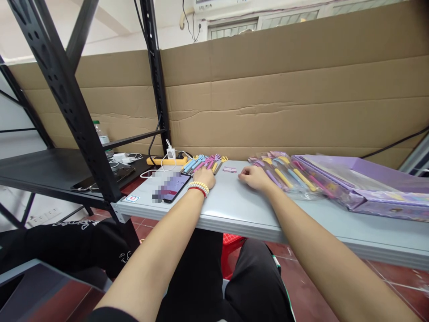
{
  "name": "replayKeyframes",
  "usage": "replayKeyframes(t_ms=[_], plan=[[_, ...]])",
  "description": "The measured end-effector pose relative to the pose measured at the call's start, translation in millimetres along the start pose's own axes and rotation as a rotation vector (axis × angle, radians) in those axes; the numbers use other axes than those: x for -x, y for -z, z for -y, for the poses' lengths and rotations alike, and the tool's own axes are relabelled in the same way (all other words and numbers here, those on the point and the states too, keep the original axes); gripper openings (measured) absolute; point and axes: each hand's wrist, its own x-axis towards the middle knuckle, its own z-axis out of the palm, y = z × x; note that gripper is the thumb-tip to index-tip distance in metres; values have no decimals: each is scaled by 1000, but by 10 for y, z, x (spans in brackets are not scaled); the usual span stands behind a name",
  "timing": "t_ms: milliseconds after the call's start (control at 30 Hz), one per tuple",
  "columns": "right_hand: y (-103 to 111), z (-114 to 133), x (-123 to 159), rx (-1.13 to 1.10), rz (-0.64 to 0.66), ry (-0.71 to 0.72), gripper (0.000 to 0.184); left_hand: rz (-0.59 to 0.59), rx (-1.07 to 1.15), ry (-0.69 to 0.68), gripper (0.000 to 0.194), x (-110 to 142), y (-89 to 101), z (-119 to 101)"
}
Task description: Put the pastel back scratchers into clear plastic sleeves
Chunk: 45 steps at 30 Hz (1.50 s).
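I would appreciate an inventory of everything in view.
table: one, grey, foreground
loose back scratchers: several, multicoloured, table rear
bagged back scratchers: several, multicoloured, table right
box: one, purple, far right
flat item: one, pink, table rear
smartphone: one, black-framed, table left
power strip: one, yellow, behind smartphone
rack: one, black, left
bottle: one, green-capped, at rack
cardboard: count unclear, brown, behind table
stool: one, red, below table
left hand: one, bare, over loose back scratchers
right hand: one, bare, on table
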Motion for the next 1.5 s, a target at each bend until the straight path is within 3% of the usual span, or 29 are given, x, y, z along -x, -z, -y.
replayKeyframes(t_ms=[300, 500, 733, 1500], plan=[[-15, -21, -19, 14, 1, 20, 14, -43, 61, 12, 45, 11, 22, -20], [-32, -54, -40, 26, 3, 24, 14, -207, 23, 184, 42, -40, 14, 43], [-24, -51, -35, 41, 15, 12, 14, -176, -28, 225, 33, -78, 4, 91], [-12, 26, -8, 45, 69, 42, 14, -92, 77, 267, 30, -36, 69, 48]])
